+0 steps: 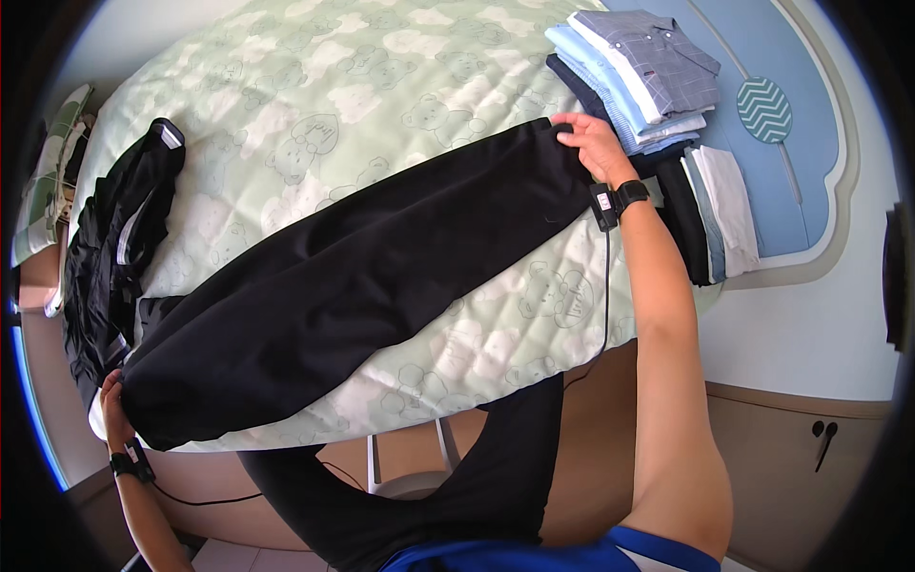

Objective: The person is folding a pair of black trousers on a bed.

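Note:
A pair of black trousers (307,307), folded lengthwise, lies stretched slantwise across the quilted bed cover (429,64). My right hand (597,146) pinches the upper right end between thumb and fingers, close beside a pile of folded shirts. At the lower left end, near the bed's edge, my left hand (114,407) grips the cloth; part of its fingers is hidden behind the fabric. The trousers look fairly flat, with soft creases along their length. Both wrists wear black straps with small cabled devices.
A crumpled black garment with white trim (121,243) lies on the left. Folded shirts (643,71) are stacked at the upper right, with folded black, blue and white clothes (722,214) below them against the blue headboard (772,193). A chair (411,482) shows between my legs.

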The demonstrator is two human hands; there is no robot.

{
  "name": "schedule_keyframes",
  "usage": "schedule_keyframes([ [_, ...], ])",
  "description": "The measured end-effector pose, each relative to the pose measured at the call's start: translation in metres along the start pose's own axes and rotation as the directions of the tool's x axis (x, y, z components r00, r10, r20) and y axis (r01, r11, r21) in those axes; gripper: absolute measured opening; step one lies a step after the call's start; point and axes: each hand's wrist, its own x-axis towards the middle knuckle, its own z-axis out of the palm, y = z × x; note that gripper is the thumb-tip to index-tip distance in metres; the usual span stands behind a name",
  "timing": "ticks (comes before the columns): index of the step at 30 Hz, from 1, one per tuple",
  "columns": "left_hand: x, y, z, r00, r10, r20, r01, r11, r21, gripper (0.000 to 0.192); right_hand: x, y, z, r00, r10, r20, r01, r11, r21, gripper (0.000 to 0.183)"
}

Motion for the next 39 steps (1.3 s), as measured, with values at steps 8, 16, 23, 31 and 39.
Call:
schedule_keyframes([
  [8, 0.013, -0.021, -0.011, 0.995, -0.010, -0.099, 0.010, 1.000, 0.005, 0.030, 0.043, 0.018, 0.002, 0.976, -0.089, -0.197, -0.031, 0.843, -0.538, 0.033],
  [16, 0.015, -0.015, 0.003, 0.997, 0.022, -0.072, -0.021, 1.000, 0.018, 0.026, 0.036, 0.024, 0.009, 0.967, -0.160, -0.198, 0.021, 0.827, -0.562, 0.025],
  [23, 0.010, -0.019, -0.006, 0.991, 0.047, -0.123, -0.038, 0.996, 0.075, 0.027, 0.035, 0.017, 0.031, 0.942, -0.166, -0.291, -0.093, 0.704, -0.704, 0.029],
  [31, -0.005, -0.007, -0.019, 0.977, 0.188, -0.098, -0.161, 0.959, 0.231, 0.028, 0.019, -0.006, 0.013, 0.891, -0.059, -0.450, 0.040, 0.998, -0.051, 0.017],
  [39, -0.090, 0.074, 0.036, 0.848, 0.508, -0.154, -0.491, 0.861, 0.133, 0.026, -0.149, -0.137, -0.065, 0.938, -0.192, -0.288, 0.233, 0.966, 0.114, 0.026],
])
